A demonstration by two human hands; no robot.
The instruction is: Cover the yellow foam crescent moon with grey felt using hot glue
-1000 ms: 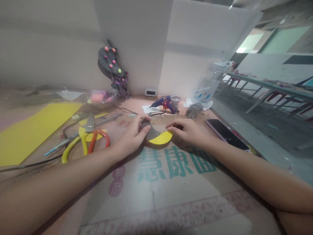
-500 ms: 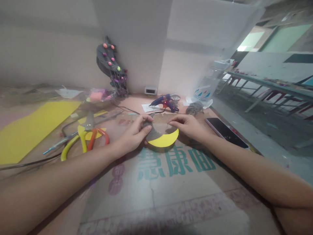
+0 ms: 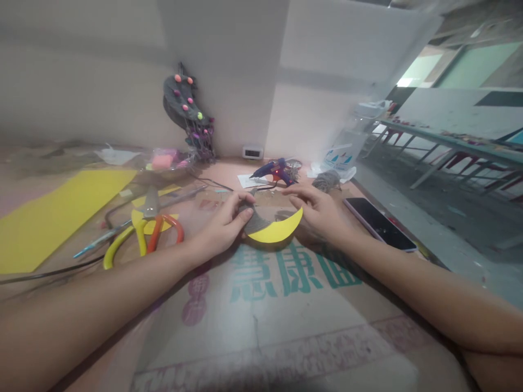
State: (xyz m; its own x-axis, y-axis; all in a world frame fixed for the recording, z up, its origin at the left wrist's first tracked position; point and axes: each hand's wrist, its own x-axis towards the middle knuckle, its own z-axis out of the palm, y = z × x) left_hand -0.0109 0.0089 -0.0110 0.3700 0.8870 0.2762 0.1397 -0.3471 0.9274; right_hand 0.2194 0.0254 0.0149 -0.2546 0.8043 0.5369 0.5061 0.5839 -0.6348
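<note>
Wall (image 3: 229, 71): pale, rising behind the pink table (image 3: 226, 167); printed cardboard (image 3: 220, 343) lies beneath the hands.
Crescent (image 3: 278, 230): between the hands, over the cardboard; grey yarn (image 3: 257, 223) covers its left part, yellow shows on the right.
Change: the right fingers were pinched at the yellow tip a second ago; now they are looser, and the tip shows whole in front of them.
Meaning: the left grip alone seems to steady the crescent, its yellow part not yet wrapped.
Left hand (image 3: 230, 216): thumb and fingers closed on the yarn-covered end.
Right hand (image 3: 321, 211): fingers loosely curled, narrow gap at the thumb; whether they touch the tip or a strand, I cannot tell.
Glue gun (image 3: 277, 171): behind the hands, near the yarn ball (image 3: 326, 181).
</note>
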